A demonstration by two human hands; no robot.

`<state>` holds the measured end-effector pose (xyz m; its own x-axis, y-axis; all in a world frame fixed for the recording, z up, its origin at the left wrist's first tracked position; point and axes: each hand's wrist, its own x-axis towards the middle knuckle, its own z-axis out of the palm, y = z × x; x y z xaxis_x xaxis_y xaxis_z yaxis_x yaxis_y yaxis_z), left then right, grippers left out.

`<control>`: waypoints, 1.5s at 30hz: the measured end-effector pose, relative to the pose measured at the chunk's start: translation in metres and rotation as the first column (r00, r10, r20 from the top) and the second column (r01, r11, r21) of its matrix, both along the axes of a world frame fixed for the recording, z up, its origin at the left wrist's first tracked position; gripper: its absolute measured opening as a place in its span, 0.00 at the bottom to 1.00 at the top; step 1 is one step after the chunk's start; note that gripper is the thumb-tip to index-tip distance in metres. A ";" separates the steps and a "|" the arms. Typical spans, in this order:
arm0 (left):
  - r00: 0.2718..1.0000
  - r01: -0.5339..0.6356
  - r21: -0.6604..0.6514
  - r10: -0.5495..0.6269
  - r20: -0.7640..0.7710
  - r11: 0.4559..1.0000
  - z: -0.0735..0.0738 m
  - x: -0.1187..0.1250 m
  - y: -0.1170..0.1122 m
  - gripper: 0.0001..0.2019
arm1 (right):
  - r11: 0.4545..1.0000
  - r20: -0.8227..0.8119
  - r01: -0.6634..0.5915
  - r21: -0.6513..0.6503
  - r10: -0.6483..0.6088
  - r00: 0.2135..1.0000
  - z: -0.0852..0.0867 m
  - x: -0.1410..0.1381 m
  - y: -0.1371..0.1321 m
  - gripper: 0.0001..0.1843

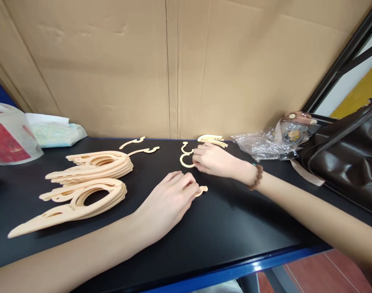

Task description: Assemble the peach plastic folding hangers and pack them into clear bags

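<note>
In the middle of the black table, my left hand (169, 199) is closed on a small beige hanger hook (201, 190). Its curved tip sticks out past the fingertips, and the rest is hidden under them. Farther back, the bent fingers of my right hand (214, 160) pinch the edge of another curved beige hook (184, 160). Beyond that hand lies a small pile of slim beige pieces (212, 138). On the left, beige plastic clothes hanger parts are stacked in a rear pile (97, 167) and a front pile (91, 205).
Two loose hook pieces, one farther back (132, 142) and one nearer (147, 150), lie behind the stacks. Clear plastic wrap (259, 144), a drink bottle (294, 130) and a dark leather bag (347, 154) occupy the right. A tissue pack (56, 132) and whitish bag (11, 134) stand left. Cardboard (127, 73) rises behind.
</note>
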<state>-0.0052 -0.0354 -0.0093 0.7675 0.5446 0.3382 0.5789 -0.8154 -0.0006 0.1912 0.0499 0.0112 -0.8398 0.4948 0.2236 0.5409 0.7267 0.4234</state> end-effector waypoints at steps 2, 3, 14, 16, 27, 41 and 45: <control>1.000 0.012 -0.001 -0.012 0.016 1.000 -0.001 0.000 0.001 0.13 | 0.998 -0.064 -0.038 -0.040 0.036 0.997 -0.007 0.002 -0.010 0.12; 1.000 0.009 -0.003 -0.009 0.027 1.000 -0.002 0.000 0.001 0.12 | 0.996 -0.102 -0.051 -0.067 0.044 0.994 -0.010 0.002 -0.014 0.12; 0.974 -0.214 -0.063 0.218 0.063 0.975 -0.011 -0.005 0.008 0.21 | 0.935 -0.337 0.284 -0.214 -0.344 0.876 0.002 0.035 0.024 0.13; 0.968 -0.246 -0.120 0.249 0.019 0.962 -0.012 -0.006 0.008 0.21 | 0.896 -0.323 0.390 -0.214 -0.442 0.837 0.002 0.053 0.044 0.15; 0.965 -0.248 -0.235 0.260 0.021 0.940 -0.012 -0.005 0.011 0.20 | 0.735 -0.215 0.587 -0.338 -0.668 0.713 -0.017 0.084 0.083 0.16; 0.929 -0.160 -0.361 0.263 0.259 0.919 -0.014 -0.007 0.017 0.16 | 0.849 -0.398 0.246 -0.467 -0.450 0.799 -0.022 0.074 -0.002 0.16; 0.920 -0.116 -0.429 0.260 0.294 0.896 -0.016 -0.008 0.020 0.18 | 0.878 -0.450 0.216 -0.427 -0.414 0.791 -0.023 0.053 -0.018 0.15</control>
